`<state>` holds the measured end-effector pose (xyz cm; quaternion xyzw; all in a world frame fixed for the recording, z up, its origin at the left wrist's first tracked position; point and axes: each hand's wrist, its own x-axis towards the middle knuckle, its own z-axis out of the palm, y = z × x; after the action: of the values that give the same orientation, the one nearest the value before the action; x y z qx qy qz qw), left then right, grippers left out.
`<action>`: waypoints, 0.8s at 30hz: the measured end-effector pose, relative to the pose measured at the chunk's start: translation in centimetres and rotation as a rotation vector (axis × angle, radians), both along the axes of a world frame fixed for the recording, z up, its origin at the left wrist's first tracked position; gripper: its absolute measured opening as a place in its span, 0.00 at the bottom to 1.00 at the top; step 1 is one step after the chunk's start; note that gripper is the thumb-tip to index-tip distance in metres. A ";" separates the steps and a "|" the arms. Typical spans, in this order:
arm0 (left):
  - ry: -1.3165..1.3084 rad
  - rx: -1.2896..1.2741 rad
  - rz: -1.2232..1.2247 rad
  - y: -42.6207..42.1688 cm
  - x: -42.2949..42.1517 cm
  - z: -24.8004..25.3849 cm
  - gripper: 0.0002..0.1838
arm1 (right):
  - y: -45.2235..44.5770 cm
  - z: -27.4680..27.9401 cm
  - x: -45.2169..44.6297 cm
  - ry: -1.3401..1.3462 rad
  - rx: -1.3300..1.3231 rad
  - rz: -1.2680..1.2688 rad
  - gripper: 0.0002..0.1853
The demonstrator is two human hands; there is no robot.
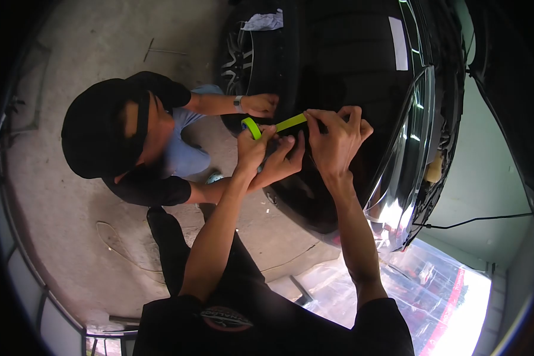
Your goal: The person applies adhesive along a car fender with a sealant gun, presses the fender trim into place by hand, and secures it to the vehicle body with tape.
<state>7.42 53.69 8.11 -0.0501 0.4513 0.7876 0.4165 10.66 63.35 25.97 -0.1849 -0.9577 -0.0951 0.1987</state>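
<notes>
A roll of yellow-green tape is held in my left hand, close to the front corner of a black car. From the roll a strip of tape runs out to my right hand, which pinches its free end between thumb and finger. The strip is stretched between both hands in front of the dark bodywork; whether it touches the panel I cannot tell. Right beside my left hand, a co-worker's hand reaches toward the car. The co-worker's other hand is near the wheel.
A crouching co-worker in a black cap is at the left. Beyond are the car wheel with a cloth on it and a T-shaped tool on the floor. The raised hood and its prop rod are at right.
</notes>
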 end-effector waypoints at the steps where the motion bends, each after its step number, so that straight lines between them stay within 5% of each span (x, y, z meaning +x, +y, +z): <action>1: 0.016 -0.017 0.007 -0.2 -0.3 0.6 0.07 | 0.2 0.2 -0.4 -0.011 0.005 0.012 0.03; 13: 0.038 -0.079 0.052 -1.5 -2.0 4.1 0.06 | 0.9 2.7 -4.1 -0.022 -0.034 -0.007 0.06; 19: -0.368 0.076 -0.072 -3.5 -1.0 4.3 0.06 | 1.0 0.8 -2.5 -0.162 -0.057 0.005 0.04; 24: -0.030 -0.135 -0.103 -3.0 2.2 1.9 0.08 | 0.6 0.2 -1.3 -0.201 -0.028 -0.008 0.04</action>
<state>9.60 50.72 9.99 -0.0668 0.4990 0.7321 0.4588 9.36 63.99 26.18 -0.1809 -0.9734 -0.1004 0.0986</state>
